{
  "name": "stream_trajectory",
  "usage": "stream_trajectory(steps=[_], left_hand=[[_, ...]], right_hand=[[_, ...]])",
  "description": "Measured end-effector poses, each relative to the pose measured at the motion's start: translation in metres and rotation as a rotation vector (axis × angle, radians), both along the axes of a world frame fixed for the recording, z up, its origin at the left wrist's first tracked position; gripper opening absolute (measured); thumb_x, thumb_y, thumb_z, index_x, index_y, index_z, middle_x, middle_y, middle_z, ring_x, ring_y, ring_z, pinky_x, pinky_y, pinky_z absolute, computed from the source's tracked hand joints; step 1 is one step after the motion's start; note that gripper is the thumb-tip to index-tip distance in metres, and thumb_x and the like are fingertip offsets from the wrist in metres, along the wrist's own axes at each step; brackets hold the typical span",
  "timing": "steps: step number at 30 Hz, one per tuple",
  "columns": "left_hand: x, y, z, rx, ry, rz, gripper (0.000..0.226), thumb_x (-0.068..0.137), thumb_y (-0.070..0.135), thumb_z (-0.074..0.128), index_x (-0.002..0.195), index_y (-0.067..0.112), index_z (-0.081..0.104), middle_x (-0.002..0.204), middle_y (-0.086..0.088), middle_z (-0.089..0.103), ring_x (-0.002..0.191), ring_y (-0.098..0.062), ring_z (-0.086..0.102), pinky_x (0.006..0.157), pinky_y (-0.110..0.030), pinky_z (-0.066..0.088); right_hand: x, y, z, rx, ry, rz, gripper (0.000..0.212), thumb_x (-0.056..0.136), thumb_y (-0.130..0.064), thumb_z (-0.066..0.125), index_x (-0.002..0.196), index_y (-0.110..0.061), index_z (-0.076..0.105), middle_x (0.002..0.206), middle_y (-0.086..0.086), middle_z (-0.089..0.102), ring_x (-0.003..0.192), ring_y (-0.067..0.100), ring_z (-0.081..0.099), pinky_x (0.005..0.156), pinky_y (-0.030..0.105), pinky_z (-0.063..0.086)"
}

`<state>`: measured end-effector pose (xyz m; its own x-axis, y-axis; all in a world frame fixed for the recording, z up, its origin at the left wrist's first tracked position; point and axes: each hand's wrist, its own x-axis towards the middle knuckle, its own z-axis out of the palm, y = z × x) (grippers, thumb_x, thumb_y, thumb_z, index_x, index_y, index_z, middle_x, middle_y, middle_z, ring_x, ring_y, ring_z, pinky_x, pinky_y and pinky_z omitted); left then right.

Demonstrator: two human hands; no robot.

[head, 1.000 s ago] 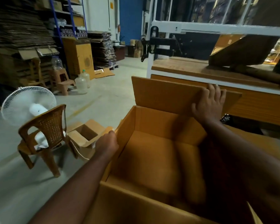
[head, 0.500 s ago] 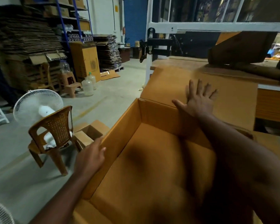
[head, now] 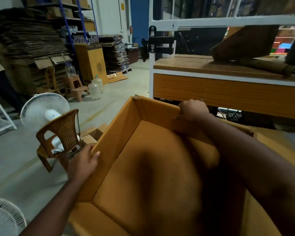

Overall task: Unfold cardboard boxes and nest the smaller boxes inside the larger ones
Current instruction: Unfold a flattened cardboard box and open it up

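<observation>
One large open box sat directly below the camera. The left hand gripped its left wall, thumb inside; the right hand curled over its far rim. Beyond stood one brown chair, one smaller box and two white fans.

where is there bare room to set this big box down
Bare grey concrete floor lies between the brown plastic chair, the clear jugs and the white-framed wooden bench. It is crowded left: chair, white fan, small open cardboard box.
</observation>
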<state>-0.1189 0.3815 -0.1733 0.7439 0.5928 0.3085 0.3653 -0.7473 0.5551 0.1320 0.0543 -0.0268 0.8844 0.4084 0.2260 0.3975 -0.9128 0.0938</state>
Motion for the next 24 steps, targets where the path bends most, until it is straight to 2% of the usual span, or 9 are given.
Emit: stream_trajectory(steps=[3, 5, 6, 8, 11, 14, 16, 20, 24], left_hand=[[0.012, -0.001, 0.005, -0.028, 0.053, 0.017, 0.035, 0.100, 0.032, 0.065, 0.133, 0.024, 0.060, 0.099, 0.006, 0.065, 0.091, -0.022, 0.067, 0.078, -0.042, 0.056], [0.023, -0.003, 0.008, -0.009, 0.079, 0.018, 0.035, 0.100, 0.032, 0.065, 0.134, 0.024, 0.061, 0.106, 0.000, 0.070, 0.098, -0.026, 0.067, 0.078, -0.040, 0.052], [0.029, -0.005, 0.010, 0.008, 0.096, 0.023, 0.036, 0.099, 0.032, 0.065, 0.134, 0.023, 0.062, 0.111, -0.003, 0.072, 0.101, -0.028, 0.068, 0.079, -0.040, 0.051], [0.039, -0.006, 0.013, 0.036, 0.136, 0.035, 0.037, 0.099, 0.032, 0.065, 0.135, 0.023, 0.063, 0.116, -0.006, 0.073, 0.105, -0.030, 0.068, 0.082, -0.042, 0.052], [0.054, -0.005, 0.015, 0.031, 0.193, 0.032, 0.040, 0.099, 0.031, 0.066, 0.137, 0.020, 0.062, 0.120, -0.008, 0.073, 0.106, -0.029, 0.068, 0.079, -0.040, 0.050], [0.071, -0.003, 0.017, 0.040, 0.260, 0.059, 0.040, 0.099, 0.028, 0.066, 0.137, 0.018, 0.063, 0.120, -0.009, 0.072, 0.106, -0.030, 0.068, 0.076, -0.039, 0.049], [0.082, -0.001, 0.018, 0.029, 0.283, 0.110, 0.039, 0.098, 0.027, 0.067, 0.136, 0.020, 0.064, 0.119, -0.010, 0.072, 0.106, -0.031, 0.068, 0.073, -0.038, 0.045], [0.105, 0.008, 0.017, 0.029, 0.296, 0.167, 0.037, 0.094, 0.029, 0.071, 0.130, 0.019, 0.067, 0.113, -0.012, 0.072, 0.100, -0.035, 0.068, 0.075, -0.042, 0.051], [0.130, 0.011, 0.019, 0.073, 0.293, 0.171, 0.025, 0.094, 0.030, 0.070, 0.114, 0.015, 0.071, 0.098, -0.014, 0.069, 0.082, -0.033, 0.062, 0.065, -0.039, 0.045]], right_hand=[[-0.006, -0.004, -0.021, 0.022, -0.069, -0.025, 0.040, 0.100, -0.052, 0.066, 0.125, -0.023, 0.055, 0.088, -0.003, 0.060, 0.083, 0.019, 0.064, 0.072, 0.034, 0.050], [-0.004, -0.009, -0.043, 0.002, -0.087, -0.073, 0.052, 0.099, -0.040, 0.069, 0.142, -0.023, 0.046, 0.121, 0.006, 0.067, 0.112, 0.027, 0.066, 0.097, 0.045, 0.050], [-0.003, -0.014, -0.052, -0.043, -0.074, -0.118, 0.062, 0.097, -0.035, 0.071, 0.150, -0.022, 0.041, 0.137, 0.010, 0.062, 0.127, 0.032, 0.060, 0.109, 0.050, 0.046], [0.003, -0.034, -0.064, -0.130, -0.029, -0.227, 0.067, 0.096, -0.032, 0.070, 0.154, -0.018, 0.039, 0.149, 0.015, 0.053, 0.139, 0.037, 0.051, 0.117, 0.057, 0.038], [0.016, -0.077, -0.077, -0.096, 0.123, -0.365, 0.064, 0.097, -0.042, 0.066, 0.150, -0.015, 0.042, 0.151, 0.018, 0.053, 0.143, 0.041, 0.047, 0.124, 0.064, 0.024], [0.014, -0.109, -0.085, -0.038, 0.225, -0.406, 0.092, 0.092, -0.061, 0.067, 0.162, -0.019, 0.026, 0.168, 0.020, 0.032, 0.158, 0.044, 0.024, 0.126, 0.070, 0.007], [0.005, -0.121, -0.084, 0.028, 0.226, -0.400, 0.087, 0.098, -0.060, 0.057, 0.167, -0.022, 0.019, 0.174, 0.016, 0.022, 0.161, 0.042, 0.015, 0.126, 0.069, 0.010], [-0.035, -0.135, -0.079, 0.012, 0.383, -0.381, 0.081, 0.096, -0.067, 0.056, 0.161, -0.027, 0.030, 0.170, 0.010, 0.029, 0.157, 0.041, 0.022, 0.123, 0.070, 0.018], [-0.080, -0.152, -0.097, 0.136, 0.496, -0.426, 0.109, 0.087, -0.081, 0.059, 0.169, -0.034, 0.004, 0.179, 0.003, 0.002, 0.161, 0.044, 0.010, 0.122, 0.069, 0.026]])
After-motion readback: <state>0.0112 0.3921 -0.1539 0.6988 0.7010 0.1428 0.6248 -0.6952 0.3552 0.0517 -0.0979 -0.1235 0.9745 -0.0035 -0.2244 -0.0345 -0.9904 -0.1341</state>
